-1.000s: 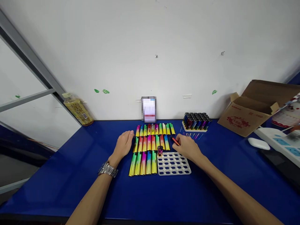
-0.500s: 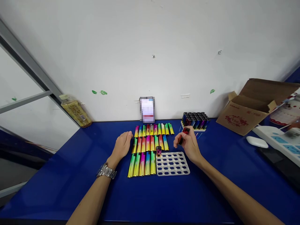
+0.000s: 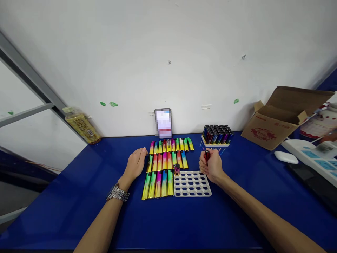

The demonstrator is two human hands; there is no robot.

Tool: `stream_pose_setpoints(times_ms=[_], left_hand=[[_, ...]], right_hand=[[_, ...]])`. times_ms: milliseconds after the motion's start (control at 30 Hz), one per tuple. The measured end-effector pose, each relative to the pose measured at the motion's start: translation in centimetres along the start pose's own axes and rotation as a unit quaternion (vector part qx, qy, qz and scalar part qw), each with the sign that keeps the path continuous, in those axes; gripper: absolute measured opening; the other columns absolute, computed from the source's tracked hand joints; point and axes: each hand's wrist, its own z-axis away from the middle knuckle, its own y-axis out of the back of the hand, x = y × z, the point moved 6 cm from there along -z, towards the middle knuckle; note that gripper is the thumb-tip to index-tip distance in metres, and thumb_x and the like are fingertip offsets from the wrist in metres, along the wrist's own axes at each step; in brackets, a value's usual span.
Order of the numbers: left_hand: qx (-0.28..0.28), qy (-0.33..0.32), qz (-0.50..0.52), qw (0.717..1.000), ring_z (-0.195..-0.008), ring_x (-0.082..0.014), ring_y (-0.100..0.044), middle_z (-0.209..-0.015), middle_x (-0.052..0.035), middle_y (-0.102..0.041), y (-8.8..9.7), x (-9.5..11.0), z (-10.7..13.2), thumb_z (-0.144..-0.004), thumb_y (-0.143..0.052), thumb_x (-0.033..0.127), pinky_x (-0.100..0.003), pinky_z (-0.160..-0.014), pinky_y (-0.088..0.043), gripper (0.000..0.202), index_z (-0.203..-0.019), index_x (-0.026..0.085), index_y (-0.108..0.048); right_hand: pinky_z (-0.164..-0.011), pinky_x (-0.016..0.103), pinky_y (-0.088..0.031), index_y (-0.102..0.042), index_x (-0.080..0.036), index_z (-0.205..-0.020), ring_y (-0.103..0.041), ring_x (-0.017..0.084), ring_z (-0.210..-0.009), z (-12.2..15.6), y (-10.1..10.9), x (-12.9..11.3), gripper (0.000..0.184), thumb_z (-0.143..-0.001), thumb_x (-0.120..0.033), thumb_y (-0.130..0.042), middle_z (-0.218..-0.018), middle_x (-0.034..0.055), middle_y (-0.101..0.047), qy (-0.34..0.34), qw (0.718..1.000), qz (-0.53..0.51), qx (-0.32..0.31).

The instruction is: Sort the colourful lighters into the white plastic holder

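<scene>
- Gripping a red lighter (image 3: 206, 156) in the right hand (image 3: 212, 166), curled fingers (image 3: 202, 163) wrapped tightly around its lower part.
- Its long axis stands upright, just behind the corner of the white holed tray (image 3: 192, 172); the right hand is nearer.
- Left hand (image 3: 135, 164) holds nothing, relaxed fingers (image 3: 143, 151) lightly together, just beside the rows of lighters (image 3: 164, 161).

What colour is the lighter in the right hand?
The lighter in the right hand is red with a dark top, shown in the head view.
</scene>
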Motion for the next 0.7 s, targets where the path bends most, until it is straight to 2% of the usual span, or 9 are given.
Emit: stream_pose_setpoints(times_ms=[200,400,700], left_hand=[[0.002,-0.003,-0.007,1.000,-0.077,-0.0203,-0.059,-0.076,-0.0046,-0.063,0.09,0.14,-0.02,-0.096,-0.018,0.046,-0.033,-0.074,-0.045,0.047,-0.075,0.022,-0.053],[0.001,-0.001,-0.004,1.000,-0.077,-0.0207,-0.058,-0.076,-0.0049,-0.062,0.06,0.06,-0.03,-0.096,-0.020,0.044,-0.034,-0.075,-0.044,0.045,-0.076,0.022,-0.053],[-0.005,-0.001,0.001,1.000,-0.077,-0.0207,-0.058,-0.076,-0.0048,-0.062,-0.01,0.04,0.00,-0.096,-0.019,0.045,-0.034,-0.076,-0.044,0.044,-0.076,0.022,-0.052]], right_hand=[[-0.028,0.020,-0.013,-0.031,-0.024,-0.037,-0.014,0.007,-0.025,0.11,-0.44,-0.33,0.051,-0.083,-0.046,-0.027,-0.028,-0.0053,-0.021,0.028,0.998,0.046,-0.043],[-0.029,0.020,-0.012,-0.031,-0.023,-0.035,-0.016,0.007,-0.024,0.38,-0.13,-0.32,0.047,-0.081,-0.032,-0.027,-0.028,-0.0036,-0.023,0.023,0.999,0.040,0.010],[-0.028,0.020,-0.012,-0.029,-0.024,-0.036,-0.014,0.007,-0.024,0.37,-0.35,-0.30,0.046,-0.081,-0.037,-0.025,-0.029,-0.0046,-0.020,0.021,0.999,0.046,-0.007]])
